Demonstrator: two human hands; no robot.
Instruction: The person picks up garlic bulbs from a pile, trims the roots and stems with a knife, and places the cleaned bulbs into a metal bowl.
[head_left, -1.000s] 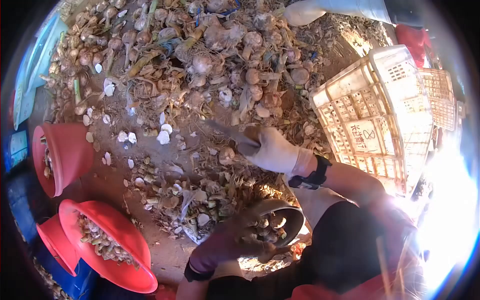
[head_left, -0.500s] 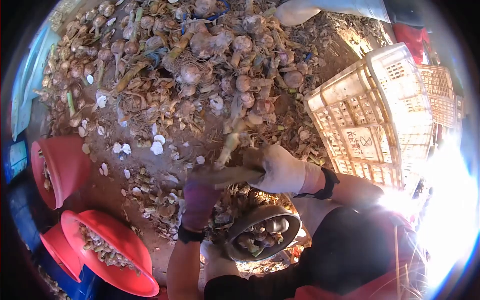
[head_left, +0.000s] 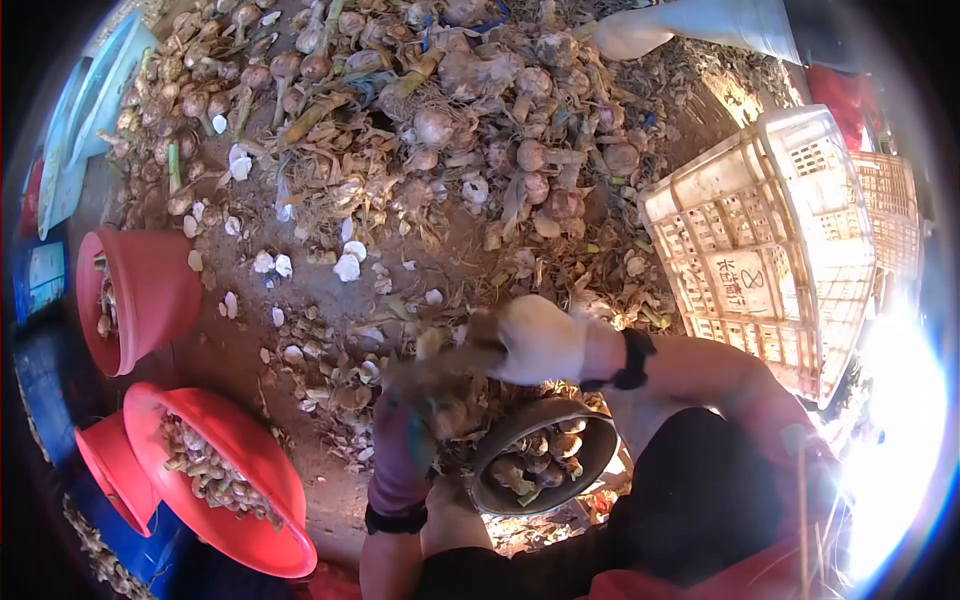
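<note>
My right hand (head_left: 545, 338), in a white glove, is closed around the brown end of a flat, blade-like tool (head_left: 455, 362) that motion blurs; its exact kind I cannot tell. The tool reaches left across the top of my left hand (head_left: 400, 435), which wears a purplish glove and is smeared by movement. Its fingers are curled round a garlic bulb, mostly hidden, whose pale stalk end (head_left: 428, 345) pokes up by the tool. Just below and right of my hands, a dark round bowl (head_left: 598, 440) holds several trimmed garlic bulbs (head_left: 540, 462).
A heap of garlic (head_left: 435, 125) with long stalks spreads ahead. Red basins (head_left: 290, 490) with garlic pieces stand at lower left, a pink bucket (head_left: 165, 300) above. A cream plastic crate (head_left: 740, 270) stands at right. Another person's gloved hand (head_left: 630, 35) touches the heap's far edge.
The long stalk that stood above my left hand no longer shows; only a short end does. Both hands stay close together with the tool between them. The whole view has shifted slightly.
</note>
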